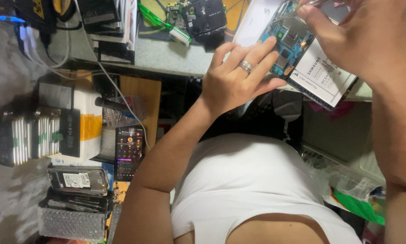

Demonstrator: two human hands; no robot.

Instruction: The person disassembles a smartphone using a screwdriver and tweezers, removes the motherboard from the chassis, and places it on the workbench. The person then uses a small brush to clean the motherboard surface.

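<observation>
l hand (232, 77) flat on opened tablet (309, 58) (back off), r hand (361, 34) pinching tweezers (298, 10).

A grey worktop (167, 56) runs along the top; below it a wooden panel (142, 97) and stacked boxes (83, 122) crowd the dim floor.

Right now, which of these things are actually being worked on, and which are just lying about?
In use:
opened tablet
thin tool
left hand
right hand

Lying about:
lit phone
stacked batteries
green tweezers
bubble-wrap box
</observation>
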